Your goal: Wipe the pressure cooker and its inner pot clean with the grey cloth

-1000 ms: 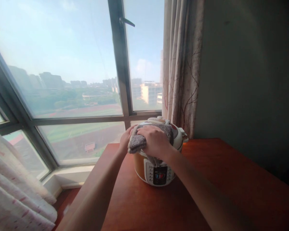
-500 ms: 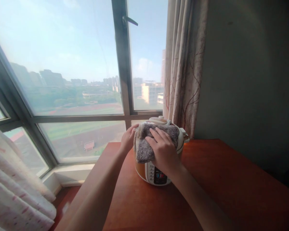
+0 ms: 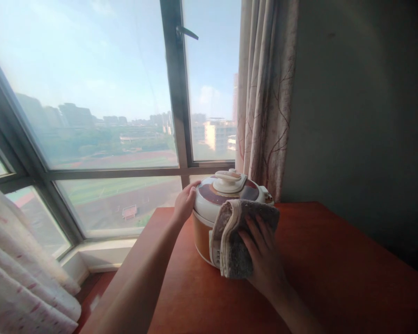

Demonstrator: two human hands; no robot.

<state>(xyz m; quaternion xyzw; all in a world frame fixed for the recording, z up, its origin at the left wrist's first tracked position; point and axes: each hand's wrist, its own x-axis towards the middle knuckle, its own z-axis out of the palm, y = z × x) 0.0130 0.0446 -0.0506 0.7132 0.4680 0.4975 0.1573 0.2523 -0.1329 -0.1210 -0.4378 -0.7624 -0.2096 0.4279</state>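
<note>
An electric pressure cooker [image 3: 202, 234] with a white lid and golden-brown body stands on the table. My left hand [image 3: 186, 202] grips the left side of its lid, thumb near the rim, some fingers hidden behind it. A folded grey towel [image 3: 235, 246] with pale edges lies against the cooker's front right side, covering most of the control panel. My right hand [image 3: 264, 255] presses on this towel with its fingers spread over the cloth. The lid's handle [image 3: 228, 180] shows uncovered on top.
The reddish-brown wooden table [image 3: 320, 260] reaches from the window side to the dark wall [image 3: 351, 116]. A large window [image 3: 107, 93] stands behind and to the left. Curtains hang beside it, one behind the cooker [image 3: 264, 93] and another at lower left [image 3: 24, 269].
My right hand has moved the towel down and right, from the lid's top to the cooker's front right side. The lid now shows. My left hand has stayed at the lid's left side.
</note>
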